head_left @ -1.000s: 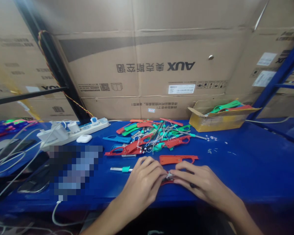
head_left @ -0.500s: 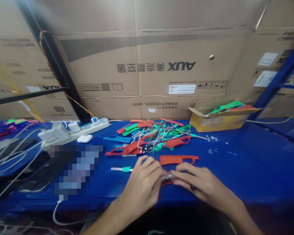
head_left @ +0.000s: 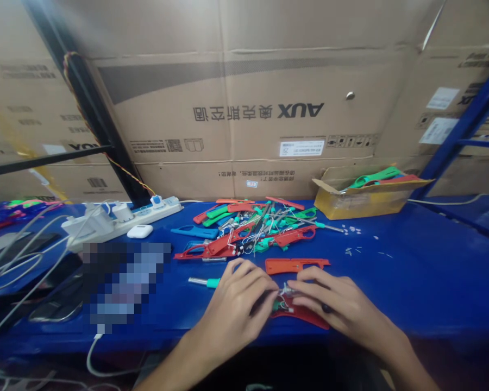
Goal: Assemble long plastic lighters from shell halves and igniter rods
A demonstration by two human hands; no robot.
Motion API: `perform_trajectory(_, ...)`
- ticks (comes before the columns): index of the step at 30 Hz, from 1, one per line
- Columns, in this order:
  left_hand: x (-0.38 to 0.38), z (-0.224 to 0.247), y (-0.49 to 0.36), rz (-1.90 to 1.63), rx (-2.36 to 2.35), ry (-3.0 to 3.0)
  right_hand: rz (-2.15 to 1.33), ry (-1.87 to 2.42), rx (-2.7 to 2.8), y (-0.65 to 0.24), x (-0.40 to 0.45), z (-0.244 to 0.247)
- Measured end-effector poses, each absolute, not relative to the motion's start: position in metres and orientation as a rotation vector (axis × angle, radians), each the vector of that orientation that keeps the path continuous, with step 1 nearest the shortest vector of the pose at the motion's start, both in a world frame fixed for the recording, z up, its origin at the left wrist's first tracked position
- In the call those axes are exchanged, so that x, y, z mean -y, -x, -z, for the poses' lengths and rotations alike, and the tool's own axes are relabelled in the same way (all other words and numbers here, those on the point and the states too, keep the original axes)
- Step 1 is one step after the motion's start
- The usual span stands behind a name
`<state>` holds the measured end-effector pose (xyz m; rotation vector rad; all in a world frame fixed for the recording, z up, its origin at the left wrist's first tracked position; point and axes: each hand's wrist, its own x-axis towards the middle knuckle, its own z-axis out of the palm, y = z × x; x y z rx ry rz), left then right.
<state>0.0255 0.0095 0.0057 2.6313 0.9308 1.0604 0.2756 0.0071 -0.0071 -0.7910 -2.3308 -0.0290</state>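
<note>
My left hand (head_left: 242, 301) is closed, its thumb and fingertips pinching a thin white wire (head_left: 283, 297). My right hand (head_left: 330, 298) meets it from the other side, its fingertips closed on a small greyish-white lighter part (head_left: 287, 291). Below both hands lies a red lighter shell half (head_left: 307, 315) with a green piece inside, partly covered by the fingers. A metal lighter tube with a teal collar (head_left: 212, 283) sticks out to the left from behind my left hand. Just beyond the fingers an orange-red shell half (head_left: 283, 265) rests on the blue table (head_left: 391, 293).
A heap of lighter shells, tubes and wires (head_left: 248, 228) lies behind my hands. An open carton (head_left: 364, 203) of shells stands back right, near small white bits (head_left: 352, 230). To the left are a power strip (head_left: 167, 209), a white earphone case (head_left: 140, 232) and a blurred-out phone (head_left: 132, 282).
The red shell half has come down and tilted, showing more below my fingers. The wires and green piece are now visible. The tube shifted slightly right; both hands remain together.
</note>
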Motion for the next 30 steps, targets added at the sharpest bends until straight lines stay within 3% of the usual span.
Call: perform_trajectory(30, -0.0134, -0.0008, -0.0252, -1.053, -0.887, -2.751, 0.017, 0.83, 2.391, -0.2734, -0.0074, 0.0107)
